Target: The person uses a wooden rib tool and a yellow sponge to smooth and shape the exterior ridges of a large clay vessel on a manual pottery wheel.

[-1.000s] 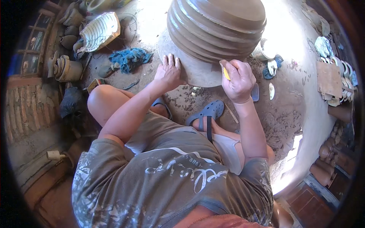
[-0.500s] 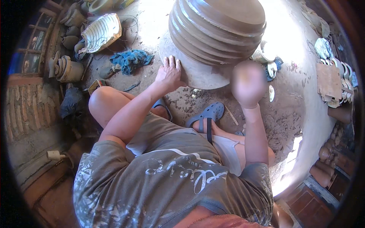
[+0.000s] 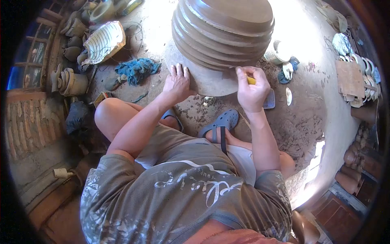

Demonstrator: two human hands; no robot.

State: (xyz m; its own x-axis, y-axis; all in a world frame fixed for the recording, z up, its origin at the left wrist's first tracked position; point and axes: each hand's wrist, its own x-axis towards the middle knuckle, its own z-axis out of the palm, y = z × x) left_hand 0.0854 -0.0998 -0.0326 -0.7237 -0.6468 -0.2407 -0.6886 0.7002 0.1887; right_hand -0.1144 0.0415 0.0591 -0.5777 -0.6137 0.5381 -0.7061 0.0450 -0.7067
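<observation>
A large wet, ribbed grey-brown clay pot [image 3: 222,34] stands on a round grey turntable [image 3: 211,84] at the top centre. My left hand [image 3: 176,83] lies with fingers stretched out on the turntable's left edge, left of the pot's base. My right hand [image 3: 253,90] grips a small yellow tool [image 3: 251,81] at the lower right of the pot, beside its bottom ridge; whether the tool touches the clay I cannot tell. A small clear plastic tub [image 3: 269,101] sits just right of the turntable.
Blue cloth [image 3: 137,70], a white ribbed mould [image 3: 103,42] and stacked pottery [image 3: 70,80] lie at the left. A white bucket [image 3: 276,55] is right of the pot. Moulds, boards [image 3: 349,81] and terracotta pots [image 3: 349,175] line the right. My crossed legs and grey clogs [image 3: 222,121] are below the turntable.
My right hand, blurred half a second ago farther right, is now back leftward at the pot's lower edge with the yellow tool. My left hand stays on the turntable, slightly lower in view.
</observation>
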